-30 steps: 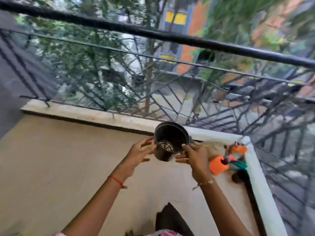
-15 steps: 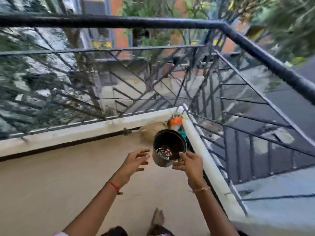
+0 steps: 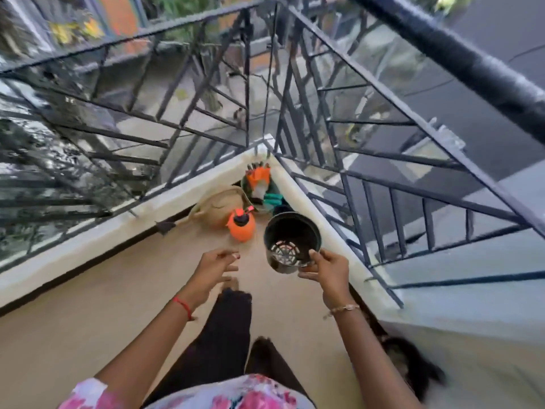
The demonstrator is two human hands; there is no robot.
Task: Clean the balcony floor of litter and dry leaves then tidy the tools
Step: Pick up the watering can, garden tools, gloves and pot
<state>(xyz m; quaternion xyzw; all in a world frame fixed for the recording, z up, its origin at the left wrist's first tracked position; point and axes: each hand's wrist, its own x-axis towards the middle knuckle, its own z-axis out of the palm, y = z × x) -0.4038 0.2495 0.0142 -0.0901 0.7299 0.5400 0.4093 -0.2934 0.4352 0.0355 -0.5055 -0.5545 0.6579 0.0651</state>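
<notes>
1. I see the black plastic pot (image 3: 292, 240) just right of the frame's centre; it is tilted with its mouth toward the camera, so the slotted base shows inside.
2. The right hand (image 3: 327, 268) holds the pot by the near rim, thumb over the lip and fingers under the wall; a thin bracelet (image 3: 342, 309) sits on that wrist.
3. The left hand (image 3: 212, 267) is left of the pot and apart from it, fingers spread and loosely bent, holding nothing; a red thread (image 3: 182, 305) circles its wrist.
4. Just left of the pot in the picture stands an orange spray bottle (image 3: 241, 225); behind it lies a round tan watering can (image 3: 219, 206).
5. Deeper in the corner, a container holds an orange glove (image 3: 258, 175) and a green glove (image 3: 272, 197); its own shape is too hidden for me to tell.
6. All of this is gathered where the two white kerbs (image 3: 118, 228) meet, on the beige balcony floor (image 3: 88, 320).
7. The black metal railing (image 3: 324, 84) rises from the kerbs across the upper frame.
8. At the lower right, a dark blurred object (image 3: 410, 361) lies by the kerb; I cannot tell what it is.
</notes>
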